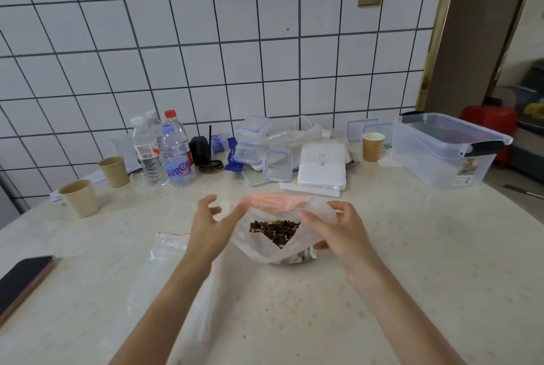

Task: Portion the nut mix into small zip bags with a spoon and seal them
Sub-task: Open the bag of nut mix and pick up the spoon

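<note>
1. The big plastic bag of nut mix sits on the table straight in front of the person, close in, probably so both hands can work its mouth and see inside.
2. Its mouth is spread wide, the far lip with a pink band lifted, so the nuts lie exposed; this looks like opening the supply before scooping.
3. An empty small zip bag with a red seal strip lies flat just left of the big bag, beside the left forearm, probably kept near for filling. No spoon is visible.
4. The left hand reaches in from the lower left, palm turned toward the bag, fingers spread and slightly bent at the bag's left edge. Its grip is open; whether a fingertip touches the film I cannot tell.
5. The right hand comes in from the lower right with the wrist bent inward, thumb and fingers curled around the bag's right lip, gripping the film and pulling it outward.
6. Water bottles, paper cups, clip-lid boxes and a clear storage bin stand along the far wall, well apart from the work; a phone lies at the left edge.
</note>
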### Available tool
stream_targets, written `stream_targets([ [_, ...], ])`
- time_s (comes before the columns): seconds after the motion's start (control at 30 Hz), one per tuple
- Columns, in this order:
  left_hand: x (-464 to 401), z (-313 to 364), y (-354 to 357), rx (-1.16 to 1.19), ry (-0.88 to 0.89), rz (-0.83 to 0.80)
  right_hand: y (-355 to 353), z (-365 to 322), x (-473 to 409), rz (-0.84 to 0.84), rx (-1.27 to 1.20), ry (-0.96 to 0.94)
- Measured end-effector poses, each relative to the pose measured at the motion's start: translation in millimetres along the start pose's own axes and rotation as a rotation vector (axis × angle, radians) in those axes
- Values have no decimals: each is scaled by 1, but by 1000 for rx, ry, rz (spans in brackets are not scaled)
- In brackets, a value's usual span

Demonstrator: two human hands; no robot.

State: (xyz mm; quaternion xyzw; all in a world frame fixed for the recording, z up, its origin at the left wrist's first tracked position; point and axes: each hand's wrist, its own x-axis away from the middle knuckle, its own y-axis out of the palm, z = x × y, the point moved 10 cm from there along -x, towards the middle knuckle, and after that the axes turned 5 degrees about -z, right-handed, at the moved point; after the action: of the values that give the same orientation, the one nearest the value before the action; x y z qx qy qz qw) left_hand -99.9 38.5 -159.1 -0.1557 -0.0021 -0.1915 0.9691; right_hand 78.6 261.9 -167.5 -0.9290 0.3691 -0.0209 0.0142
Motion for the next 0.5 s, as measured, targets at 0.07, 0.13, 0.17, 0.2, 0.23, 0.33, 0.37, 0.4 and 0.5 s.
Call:
stream_targets([
  [0.07,-8,15,6,-175,71,-61,1,-12,-1,51,175,-105],
  [0.13,-14,23,15,-280,128,-108,3,-17,-5,87,297,-164],
  [0.17,-16,24,18,-303,130,-116,4,-15,-8,97,301,-167],
  [0.2,-18,22,20,-302,110,-113,4,-11,-11,101,244,-133],
  [0.23,-20,18,21,-262,66,-109,3,0,-14,94,102,-55],
  [0.33,-21,-6,32,72,-162,-174,28,35,-20,-77,-512,250],
  [0.37,-19,-13,39,227,-237,-214,36,41,-22,-122,-663,310],
  [0.4,-16,-17,45,374,-296,-248,41,45,-25,-142,-770,348],
  [0.5,-11,-19,60,589,-354,-358,51,52,-30,-169,-909,400],
])
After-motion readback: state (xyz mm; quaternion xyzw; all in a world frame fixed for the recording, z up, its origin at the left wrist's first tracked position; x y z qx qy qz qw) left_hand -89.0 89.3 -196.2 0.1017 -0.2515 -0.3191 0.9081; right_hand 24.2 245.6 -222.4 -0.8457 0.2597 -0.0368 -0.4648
